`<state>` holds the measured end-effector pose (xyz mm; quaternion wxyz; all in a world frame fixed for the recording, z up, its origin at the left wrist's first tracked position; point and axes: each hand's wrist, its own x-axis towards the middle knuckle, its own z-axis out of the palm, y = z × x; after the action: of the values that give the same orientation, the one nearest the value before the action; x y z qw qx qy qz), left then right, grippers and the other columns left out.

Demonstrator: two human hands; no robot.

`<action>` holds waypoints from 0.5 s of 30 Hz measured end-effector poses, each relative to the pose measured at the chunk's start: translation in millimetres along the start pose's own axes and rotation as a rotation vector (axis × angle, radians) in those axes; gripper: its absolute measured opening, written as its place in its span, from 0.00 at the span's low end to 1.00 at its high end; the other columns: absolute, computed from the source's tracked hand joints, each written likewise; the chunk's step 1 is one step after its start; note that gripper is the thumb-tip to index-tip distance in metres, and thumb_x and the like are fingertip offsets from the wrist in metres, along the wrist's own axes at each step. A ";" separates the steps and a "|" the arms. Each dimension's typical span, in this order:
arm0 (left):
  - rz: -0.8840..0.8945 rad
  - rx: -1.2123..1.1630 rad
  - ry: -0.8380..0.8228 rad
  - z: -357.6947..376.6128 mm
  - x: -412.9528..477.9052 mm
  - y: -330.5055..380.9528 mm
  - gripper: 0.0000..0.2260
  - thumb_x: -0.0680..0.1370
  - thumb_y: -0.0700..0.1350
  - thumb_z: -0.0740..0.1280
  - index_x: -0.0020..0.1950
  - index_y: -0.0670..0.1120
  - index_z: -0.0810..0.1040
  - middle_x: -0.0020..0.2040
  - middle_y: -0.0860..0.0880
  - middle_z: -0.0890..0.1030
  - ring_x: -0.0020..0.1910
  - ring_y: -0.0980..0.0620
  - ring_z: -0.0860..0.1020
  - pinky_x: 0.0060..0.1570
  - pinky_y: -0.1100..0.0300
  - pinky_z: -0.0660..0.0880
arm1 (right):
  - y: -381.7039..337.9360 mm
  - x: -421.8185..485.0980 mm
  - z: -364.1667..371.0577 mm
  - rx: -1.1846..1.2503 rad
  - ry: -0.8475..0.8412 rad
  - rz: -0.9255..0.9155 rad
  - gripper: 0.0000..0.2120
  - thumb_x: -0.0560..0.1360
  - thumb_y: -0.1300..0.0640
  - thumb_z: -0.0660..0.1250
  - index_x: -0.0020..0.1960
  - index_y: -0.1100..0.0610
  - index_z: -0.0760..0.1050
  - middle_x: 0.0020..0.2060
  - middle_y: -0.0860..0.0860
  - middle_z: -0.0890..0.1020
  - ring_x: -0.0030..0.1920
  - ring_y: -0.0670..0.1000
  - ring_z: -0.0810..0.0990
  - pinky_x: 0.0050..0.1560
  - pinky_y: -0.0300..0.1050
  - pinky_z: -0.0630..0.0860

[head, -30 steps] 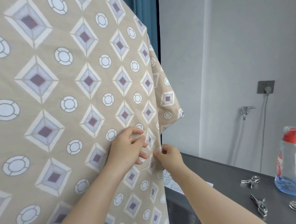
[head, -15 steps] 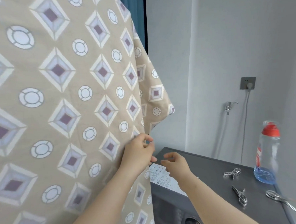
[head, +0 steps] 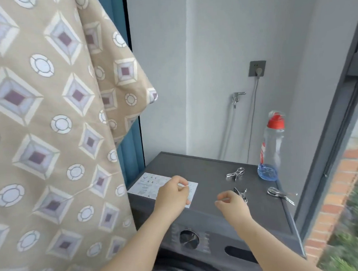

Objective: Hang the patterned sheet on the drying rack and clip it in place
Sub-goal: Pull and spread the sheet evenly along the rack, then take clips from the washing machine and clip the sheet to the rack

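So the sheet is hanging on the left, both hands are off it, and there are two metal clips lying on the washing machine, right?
Not quite: the head view shows three metal clips on the washing machine, not two. The rest holds: the sheet hangs on the left, and the left hand and right hand are both off it.

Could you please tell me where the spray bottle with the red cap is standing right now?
In the head view the spray bottle stands at the right rear corner of the washing machine top, just behind the metal clips.
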<state>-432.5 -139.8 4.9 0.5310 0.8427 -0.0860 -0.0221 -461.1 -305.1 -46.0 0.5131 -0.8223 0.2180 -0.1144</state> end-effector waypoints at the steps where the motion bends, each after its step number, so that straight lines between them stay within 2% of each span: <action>1: -0.005 0.007 -0.016 11.7 1.4 -5.5 0.07 0.76 0.41 0.60 0.46 0.52 0.75 0.42 0.53 0.79 0.34 0.55 0.81 0.46 0.53 0.79 | 11.7 0.2 -4.8 -0.039 0.009 0.022 0.08 0.75 0.60 0.63 0.53 0.54 0.73 0.49 0.50 0.78 0.45 0.51 0.75 0.36 0.40 0.69; 4: -0.011 0.052 -0.061 43.9 3.3 -21.1 0.07 0.76 0.42 0.61 0.45 0.53 0.74 0.41 0.54 0.79 0.38 0.55 0.80 0.43 0.58 0.75 | 45.6 2.0 -16.3 -0.167 0.062 0.069 0.12 0.74 0.60 0.61 0.58 0.54 0.74 0.54 0.52 0.77 0.53 0.54 0.75 0.51 0.45 0.73; 6: -0.022 0.103 -0.091 62.8 3.5 -32.1 0.07 0.76 0.42 0.61 0.47 0.54 0.74 0.42 0.54 0.79 0.42 0.54 0.78 0.43 0.61 0.73 | 63.1 2.0 -22.6 -0.259 0.116 0.072 0.15 0.75 0.59 0.61 0.60 0.53 0.73 0.58 0.53 0.75 0.59 0.56 0.72 0.59 0.48 0.71; 9: -0.028 0.188 -0.129 85.5 5.1 -45.9 0.08 0.77 0.42 0.60 0.52 0.52 0.76 0.46 0.56 0.78 0.48 0.55 0.76 0.46 0.63 0.69 | 83.0 1.7 -32.0 -0.332 0.173 0.062 0.16 0.76 0.59 0.60 0.63 0.52 0.71 0.62 0.51 0.73 0.62 0.55 0.68 0.60 0.46 0.67; 15: 0.043 0.297 -0.215 131.0 13.3 -64.9 0.10 0.78 0.43 0.61 0.59 0.51 0.75 0.56 0.55 0.77 0.57 0.56 0.74 0.54 0.63 0.68 | 114.9 16.2 -45.9 -0.324 0.195 0.042 0.16 0.77 0.61 0.59 0.64 0.54 0.71 0.63 0.51 0.72 0.64 0.53 0.67 0.63 0.45 0.65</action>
<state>-428.4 -231.5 -109.7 0.3890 0.9025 -0.1625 -0.0880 -493.5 -392.7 -128.7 0.3526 -0.8745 0.2995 -0.1460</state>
